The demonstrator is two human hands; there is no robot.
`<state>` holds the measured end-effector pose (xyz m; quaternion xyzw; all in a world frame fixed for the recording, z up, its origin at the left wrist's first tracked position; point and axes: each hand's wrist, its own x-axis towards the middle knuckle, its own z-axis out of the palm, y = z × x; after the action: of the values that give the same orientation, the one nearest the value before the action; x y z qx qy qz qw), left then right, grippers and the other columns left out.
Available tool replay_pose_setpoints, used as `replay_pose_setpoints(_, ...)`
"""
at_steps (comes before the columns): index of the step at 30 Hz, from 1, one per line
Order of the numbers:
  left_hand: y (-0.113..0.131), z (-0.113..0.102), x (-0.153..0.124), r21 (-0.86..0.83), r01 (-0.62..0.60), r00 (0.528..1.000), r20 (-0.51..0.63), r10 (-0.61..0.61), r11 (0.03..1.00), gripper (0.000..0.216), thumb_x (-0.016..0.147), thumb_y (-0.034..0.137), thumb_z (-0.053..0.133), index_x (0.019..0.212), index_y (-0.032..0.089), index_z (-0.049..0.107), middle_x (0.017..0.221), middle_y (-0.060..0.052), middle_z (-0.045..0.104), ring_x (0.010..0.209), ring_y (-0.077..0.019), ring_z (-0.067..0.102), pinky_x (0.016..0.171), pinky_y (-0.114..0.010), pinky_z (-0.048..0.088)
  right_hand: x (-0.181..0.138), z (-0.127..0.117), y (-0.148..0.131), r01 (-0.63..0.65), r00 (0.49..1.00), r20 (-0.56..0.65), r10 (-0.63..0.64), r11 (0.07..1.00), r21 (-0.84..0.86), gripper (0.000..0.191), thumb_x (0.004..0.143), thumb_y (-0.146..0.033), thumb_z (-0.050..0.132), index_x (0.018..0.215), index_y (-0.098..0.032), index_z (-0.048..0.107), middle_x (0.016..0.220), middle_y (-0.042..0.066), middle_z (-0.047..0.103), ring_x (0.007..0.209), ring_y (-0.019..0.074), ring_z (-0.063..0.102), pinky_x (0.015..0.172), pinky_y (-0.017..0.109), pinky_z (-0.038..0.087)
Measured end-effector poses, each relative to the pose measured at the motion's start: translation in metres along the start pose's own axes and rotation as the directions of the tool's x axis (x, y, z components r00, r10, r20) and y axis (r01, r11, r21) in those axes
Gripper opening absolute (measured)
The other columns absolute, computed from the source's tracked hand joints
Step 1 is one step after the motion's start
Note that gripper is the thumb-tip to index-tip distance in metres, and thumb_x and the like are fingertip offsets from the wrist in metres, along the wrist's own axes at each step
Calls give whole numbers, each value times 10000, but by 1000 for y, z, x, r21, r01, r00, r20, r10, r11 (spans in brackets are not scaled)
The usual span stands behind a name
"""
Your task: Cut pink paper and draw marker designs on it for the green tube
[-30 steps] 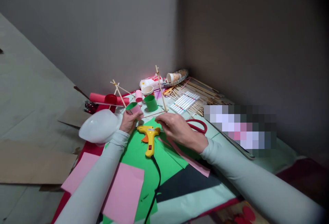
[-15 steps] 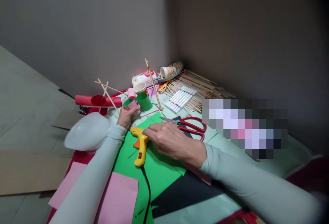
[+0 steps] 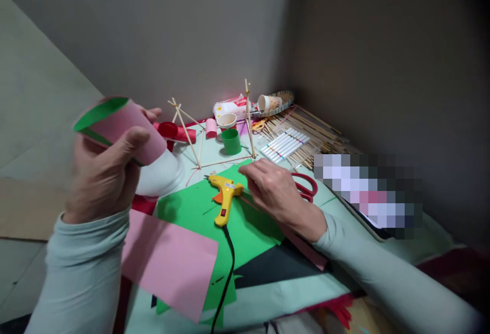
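My left hand (image 3: 105, 178) wraps a pink-and-green paper tube (image 3: 121, 120), raised to the left.
The fingers close only as far as the tube's girth, thumb flat on the pink wrap; a light, even hold should serve best, since thin paper (I judge) would dent easily. Its mouth tilts left, away from my right hand (image 3: 271, 193), whose fingers are bent together; whether they pinch anything, I cannot tell. Between my hands, and lower than the tube, the yellow glue gun (image 3: 227, 196) lies on green sheets (image 3: 184, 211), its tip best avoided. Beyond my hands a stick frame (image 3: 186, 134) stands on the pale table cover (image 3: 298, 293), before a grey wall (image 3: 184, 27).
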<state>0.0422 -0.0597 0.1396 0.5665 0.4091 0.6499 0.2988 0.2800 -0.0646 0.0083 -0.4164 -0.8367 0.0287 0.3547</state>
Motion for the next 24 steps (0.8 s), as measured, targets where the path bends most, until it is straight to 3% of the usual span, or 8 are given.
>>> replay_pose_setpoints(3, -13, 2, -8, -296, 98, 992, 110, -68, 950, 426, 652, 518, 940, 898, 237, 736, 889, 46, 736, 1250, -258, 646, 1181, -377, 474, 5, -3, -17, 18, 1000, 16, -22, 976, 217, 183, 954, -97, 556, 1022, -150, 717, 959, 92, 776, 874, 209, 697, 759, 303, 496)
replay_pose_setpoints(5, -25, 5, -12, -405, 177, 971, 222, -92, 897, 487, 642, 580, 924, 901, 217, 728, 870, 1, 719, 1215, -290, 661, 1128, -427, 519, 15, -13, -31, -38, 999, 1, 41, 910, 414, 152, 988, -159, 585, 1068, -169, 714, 1014, 56, 788, 893, 178, 713, 800, 288, 520)
replay_pose_setpoints(8, -38, 8, -23, -342, 353, 886, 422, -193, 871, 519, 629, 519, 938, 998, 217, 734, 860, -25, 682, 1075, -310, 709, 975, -434, 598, 37, -38, -48, -14, 993, -96, 73, 862, 506, 191, 991, -248, 640, 1162, -170, 673, 1133, 53, 760, 936, 165, 694, 833, 293, 531)
replay_pose_setpoints(11, -45, 7, -37, -213, 435, 801, 535, -268, 875, 529, 614, 530, 921, 1000, 210, 749, 830, -63, 695, 865, -307, 727, 769, -432, 633, 58, -68, -53, 156, 982, -170, -84, 868, 471, 344, 961, -236, 678, 1289, -176, 596, 1330, 79, 677, 1137, 193, 648, 967, 338, 525)
replay_pose_setpoints(13, -49, 6, -44, -148, 465, 717, 642, -273, 873, 545, 576, 589, 914, 922, 201, 750, 773, -73, 688, 769, -296, 707, 728, -449, 626, 67, -83, -52, 218, 974, -64, -215, 842, 492, 349, 985, -196, 635, 1330, -190, 583, 1381, 65, 653, 1215, 186, 625, 1033, 344, 509)
replay_pose_setpoints(18, -61, 11, -51, -39, 533, 369, 910, -191, 845, 486, 560, 586, 922, 827, 212, 762, 780, -109, 712, 772, -319, 690, 740, -479, 609, 78, -94, -49, 244, 847, 261, -464, 774, 585, 333, 1019, -105, 558, 1333, -185, 637, 1388, 42, 676, 1229, 145, 630, 1022, 283, 510)
replay_pose_setpoints(21, -65, 18, -54, -33, 560, 282, 947, -153, 828, 466, 574, 597, 909, 801, 214, 774, 745, -121, 715, 734, -332, 694, 779, -526, 611, 80, -87, -53, 291, 747, 360, -558, 762, 579, 255, 970, -52, 614, 1178, -148, 726, 1171, 40, 766, 1057, 137, 686, 935, 265, 525)
replay_pose_setpoints(24, -69, 23, -60, -50, 588, 227, 968, -105, 807, 539, 569, 702, 863, 744, 201, 764, 674, -128, 684, 660, -339, 696, 820, -595, 600, 77, -79, -57, 375, 732, 315, -605, 743, 555, 210, 965, -18, 613, 1065, -105, 776, 995, 58, 768, 928, 133, 668, 849, 250, 516)
